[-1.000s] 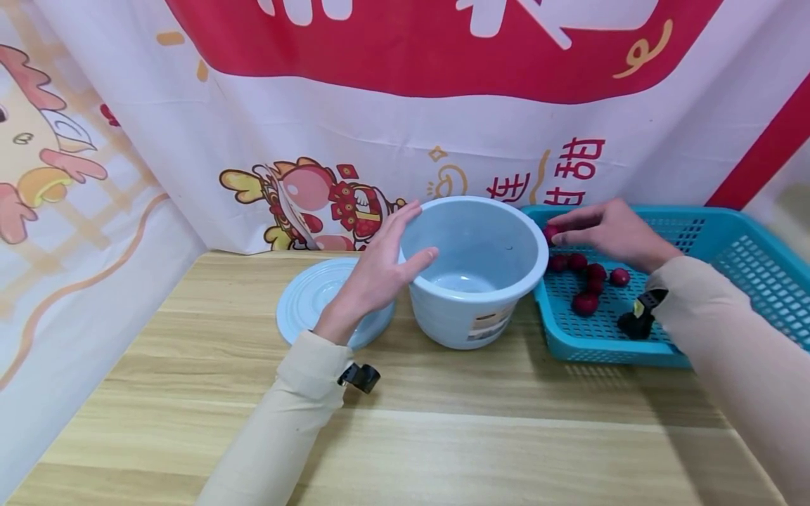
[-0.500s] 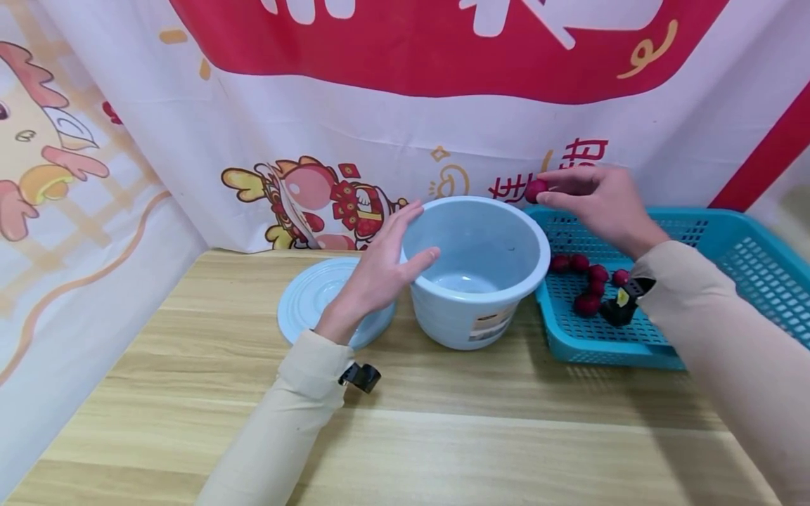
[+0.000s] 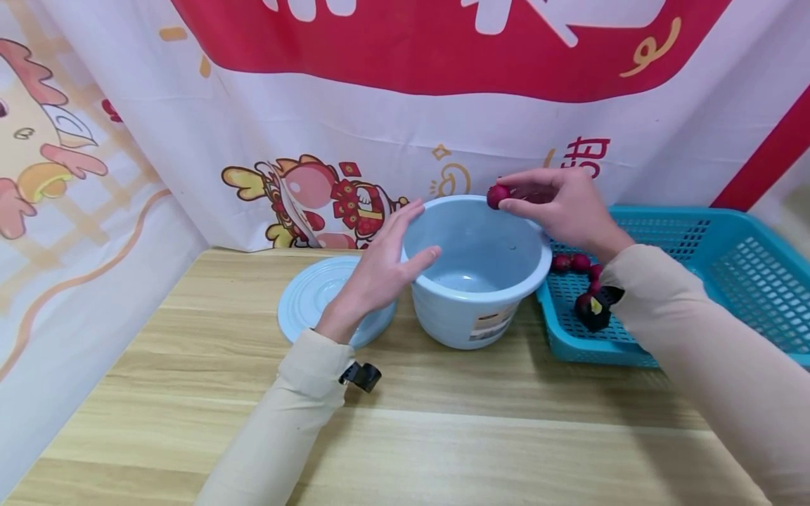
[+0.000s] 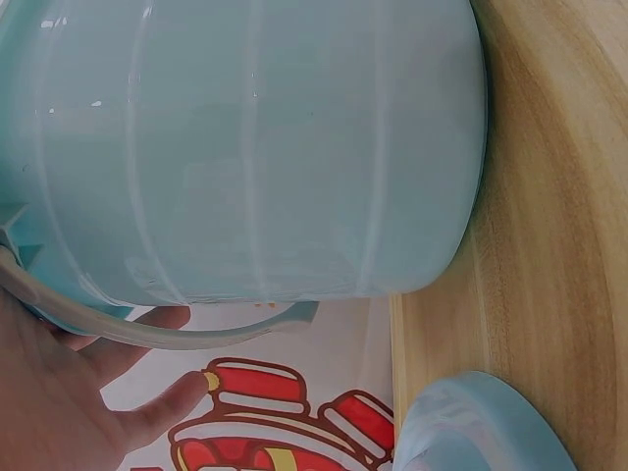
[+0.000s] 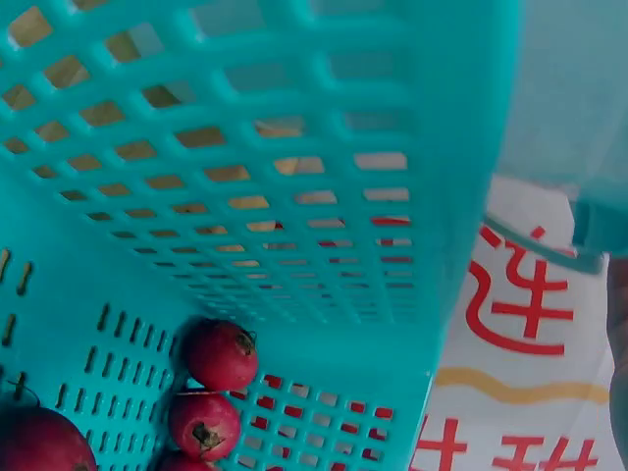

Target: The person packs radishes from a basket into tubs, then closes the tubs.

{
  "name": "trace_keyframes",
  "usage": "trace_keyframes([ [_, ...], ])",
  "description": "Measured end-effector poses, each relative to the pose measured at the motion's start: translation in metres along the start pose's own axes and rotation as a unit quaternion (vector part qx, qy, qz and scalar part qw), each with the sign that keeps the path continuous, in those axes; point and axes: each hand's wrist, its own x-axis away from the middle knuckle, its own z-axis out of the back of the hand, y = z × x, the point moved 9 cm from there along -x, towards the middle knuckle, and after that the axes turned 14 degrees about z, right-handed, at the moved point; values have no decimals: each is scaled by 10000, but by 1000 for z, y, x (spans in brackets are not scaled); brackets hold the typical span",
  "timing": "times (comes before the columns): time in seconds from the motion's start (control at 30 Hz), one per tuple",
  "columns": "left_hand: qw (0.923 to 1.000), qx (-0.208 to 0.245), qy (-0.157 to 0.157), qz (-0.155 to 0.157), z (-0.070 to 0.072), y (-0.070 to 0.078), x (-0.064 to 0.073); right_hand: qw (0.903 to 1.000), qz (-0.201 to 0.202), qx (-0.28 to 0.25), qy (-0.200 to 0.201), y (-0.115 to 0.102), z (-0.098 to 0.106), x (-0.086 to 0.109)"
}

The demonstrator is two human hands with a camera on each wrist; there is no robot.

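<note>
My right hand (image 3: 566, 211) pinches a small red radish (image 3: 497, 197) between thumb and fingertips, over the back right rim of the light blue bucket (image 3: 443, 316). With fingers fairly straight, my left hand (image 3: 382, 270) rests against the bucket's left rim. In the left wrist view that hand (image 4: 59, 392) lies by the bucket's pale handle (image 4: 196, 339). Several more radishes (image 5: 221, 355) lie in the turquoise basket (image 3: 588, 351), some of them hidden behind the right wrist.
A round light blue lid (image 3: 300, 309) lies on the wooden table (image 3: 405, 436), left of the bucket and partly under the left hand. The basket stands close against the bucket's right side. A printed white curtain (image 3: 354, 119) hangs right behind them.
My right hand has lifted a radish out of the basket and carried it left, over the bucket's rim. My left hand stays at the left rim.
</note>
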Motion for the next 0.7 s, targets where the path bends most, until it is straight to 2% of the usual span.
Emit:
trace_keyframes([
  [0.33,10000,35,-45,66,-1,0,0,9986,332,234,-334,-17,-21,-3],
  [0.7,10000,-3,-70,63,0,-1,0,9939,655,646,-609,-19,-33,-3],
])
